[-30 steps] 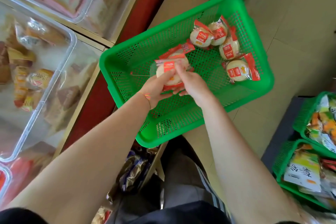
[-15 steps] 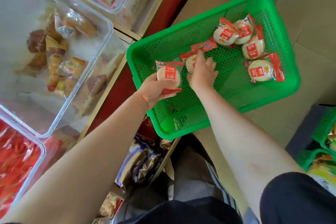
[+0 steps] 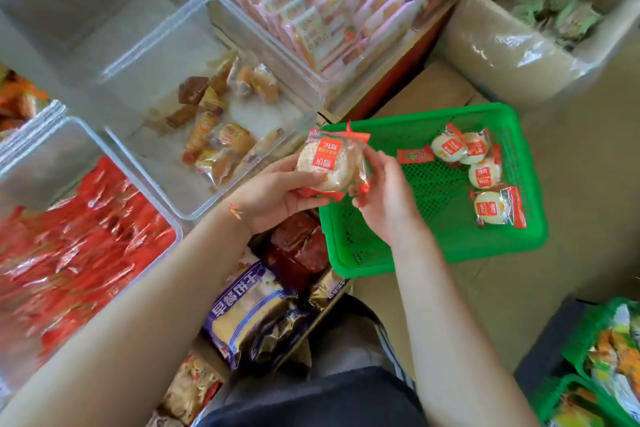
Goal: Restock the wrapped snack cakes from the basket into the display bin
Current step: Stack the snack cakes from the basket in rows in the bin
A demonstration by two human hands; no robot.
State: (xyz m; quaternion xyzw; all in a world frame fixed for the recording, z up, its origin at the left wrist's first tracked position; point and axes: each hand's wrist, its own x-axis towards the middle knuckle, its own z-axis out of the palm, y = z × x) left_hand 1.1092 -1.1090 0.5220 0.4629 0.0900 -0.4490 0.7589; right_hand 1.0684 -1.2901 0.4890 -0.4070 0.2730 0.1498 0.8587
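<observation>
A green mesh basket (image 3: 433, 260) sits on the floor at centre right. Several round white snack cakes (image 3: 485, 173) in clear wrappers with red labels lie in its far right corner. Over the basket's left rim, my left hand (image 3: 277, 194) grips a wrapped snack cake (image 3: 325, 163) from below. My right hand (image 3: 388, 204) pinches the wrapper's right side; a second cake seems stacked behind the first. A clear display bin (image 3: 180, 180) just to the left holds several brown and orange wrapped cakes.
A clear bin of red packets (image 3: 86, 253) lies at lower left, and a bin of pink packets (image 3: 322, 10) at the top. Bagged goods (image 3: 249, 305) sit under the shelf edge. A lined box of green items (image 3: 519, 45) stands at top right, more green baskets (image 3: 606, 357) at lower right.
My left hand lifted its cake out of the basket toward the left rim. My right hand left the basket floor with another cake and joined it. The view swung toward the bins.
</observation>
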